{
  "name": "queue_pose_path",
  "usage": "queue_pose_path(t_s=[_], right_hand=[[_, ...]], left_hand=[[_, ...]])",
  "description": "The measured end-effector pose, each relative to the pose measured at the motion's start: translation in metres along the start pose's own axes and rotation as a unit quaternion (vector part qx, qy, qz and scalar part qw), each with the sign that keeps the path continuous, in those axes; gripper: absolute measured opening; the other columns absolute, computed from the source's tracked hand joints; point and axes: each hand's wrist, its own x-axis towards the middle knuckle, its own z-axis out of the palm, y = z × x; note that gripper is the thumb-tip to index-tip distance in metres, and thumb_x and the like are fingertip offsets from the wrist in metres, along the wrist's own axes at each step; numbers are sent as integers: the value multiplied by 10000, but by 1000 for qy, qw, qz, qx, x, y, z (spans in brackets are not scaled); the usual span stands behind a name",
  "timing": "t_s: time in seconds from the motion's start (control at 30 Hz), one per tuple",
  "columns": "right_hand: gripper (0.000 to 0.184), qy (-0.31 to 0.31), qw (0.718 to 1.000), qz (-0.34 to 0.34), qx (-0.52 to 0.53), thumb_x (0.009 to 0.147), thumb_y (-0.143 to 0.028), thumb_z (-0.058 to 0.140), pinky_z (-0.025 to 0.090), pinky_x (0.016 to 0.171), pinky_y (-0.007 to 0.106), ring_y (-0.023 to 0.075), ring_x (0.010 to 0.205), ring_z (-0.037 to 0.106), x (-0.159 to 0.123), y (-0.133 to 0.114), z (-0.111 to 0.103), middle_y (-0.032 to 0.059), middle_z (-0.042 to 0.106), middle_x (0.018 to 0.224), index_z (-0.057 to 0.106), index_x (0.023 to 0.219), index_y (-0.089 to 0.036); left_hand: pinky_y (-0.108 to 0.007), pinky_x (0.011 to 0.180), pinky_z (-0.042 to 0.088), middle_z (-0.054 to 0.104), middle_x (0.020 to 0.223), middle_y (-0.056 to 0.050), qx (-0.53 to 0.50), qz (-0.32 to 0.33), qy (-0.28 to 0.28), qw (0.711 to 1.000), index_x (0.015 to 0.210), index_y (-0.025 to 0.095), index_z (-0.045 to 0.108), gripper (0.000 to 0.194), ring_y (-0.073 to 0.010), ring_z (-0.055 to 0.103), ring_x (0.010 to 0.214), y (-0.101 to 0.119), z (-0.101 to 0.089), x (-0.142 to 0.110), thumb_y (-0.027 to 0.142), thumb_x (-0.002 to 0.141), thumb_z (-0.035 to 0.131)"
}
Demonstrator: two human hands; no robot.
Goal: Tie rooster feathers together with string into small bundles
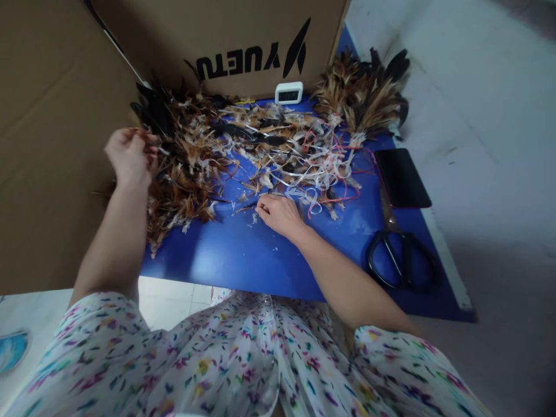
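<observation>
Over the left edge of a pile of brown and black feathers (186, 179), my left hand (130, 155) is closed in a pinch. A pale quill pokes out beside its fingertips, with some brown feather among the fingers. My right hand (280, 213) rests low over the blue tabletop (243, 260), its fingers curled together. A thin dark feather (245, 208) lies by its fingertips; whether the fingers grip it I cannot tell. Loose feathers (269, 124) are scattered beyond this hand, with tangled white ribbon (325, 174) and red string (345, 198) to their right.
Cardboard (56, 145) walls in the left side, and a printed carton (243, 23) stands at the back. A small white digital clock (289, 92) sits before it. Tied feather bunches (369, 92) lie at back right. A phone (403, 176) partly covers black-handled scissors (402, 258).
</observation>
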Motion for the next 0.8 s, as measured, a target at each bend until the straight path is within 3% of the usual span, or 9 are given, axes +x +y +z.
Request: queue_pose_path(t_s=[0.07, 0.17, 0.23, 0.33, 0.4, 0.47, 0.57, 0.7, 0.8], right_hand=[[127, 0, 1000, 0, -1, 926, -215, 557, 358, 700, 310, 199, 846, 654, 0, 0, 0, 54, 752, 981, 679, 891, -209], [129, 0, 1000, -1, -3, 924, -213, 557, 358, 694, 309, 198, 844, 652, 0, 0, 0, 52, 752, 981, 682, 891, -211], [130, 0, 1000, -2, -5, 924, -215, 557, 357, 689, 310, 199, 845, 652, 0, 0, 1, 52, 752, 984, 683, 891, -212], [126, 3, 1000, -1, -6, 922, -217, 561, 354, 682, 311, 200, 841, 652, 1, -1, 1, 50, 752, 983, 684, 894, -216], [125, 4, 1000, 3, -9, 921, -219, 562, 351, 679, 313, 201, 835, 652, 1, -1, 2, 49, 753, 978, 684, 895, -216], [127, 5, 1000, 4, -11, 923, -219, 559, 349, 680, 313, 200, 831, 651, 1, -1, 2, 48, 753, 979, 684, 894, -216], [127, 7, 1000, 1, -8, 924, -218, 557, 349, 686, 313, 198, 836, 652, 0, 0, 2, 46, 753, 981, 679, 888, -214], [122, 8, 1000, -4, -3, 922, -211, 560, 346, 689, 314, 196, 834, 647, 0, 1, 2, 46, 749, 962, 672, 875, -210], [117, 8, 1000, -8, -2, 919, -199, 561, 336, 684, 313, 188, 815, 636, 0, 1, 2, 43, 743, 949, 668, 874, -208]], left_hand=[[-278, 551, 430, 676, 669, 109, 34, 42, 83, 995, 841, 247, 423, 243, -70, 487, 505, -5, -28, 14, 332, 793, 645], [-357, 693, 518, 675, 705, 93, 109, 44, 142, 983, 843, 249, 428, 133, -96, 582, 613, -13, -66, 28, 182, 816, 539], [-425, 795, 543, 695, 806, 73, 183, 39, 156, 970, 796, 244, 438, 154, -122, 608, 699, -19, -83, 30, 157, 771, 562], [-496, 942, 519, 703, 1025, 34, 284, 90, 88, 951, 826, 261, 531, 234, -196, 611, 887, -22, -90, 19, 159, 664, 665], [-509, 1024, 474, 671, 1105, 26, 308, 142, 59, 939, 865, 281, 582, 229, -234, 591, 1015, -18, -79, 4, 180, 679, 670], [-509, 1050, 437, 666, 995, 20, 301, 205, 34, 931, 771, 282, 593, 106, -256, 568, 1085, -10, -57, -15, 205, 727, 653], [-481, 952, 454, 660, 840, -26, 248, 230, -52, 940, 710, 257, 582, 99, -253, 595, 920, 5, -12, -51, 246, 796, 630], [-365, 887, 486, 713, 880, -39, 191, 245, -256, 915, 805, 230, 668, 116, -204, 640, 889, 17, 50, -104, 276, 874, 587], [-332, 889, 496, 727, 922, -41, 177, 259, -348, 884, 901, 216, 707, 143, -187, 652, 909, 12, 91, -136, 247, 900, 568]])
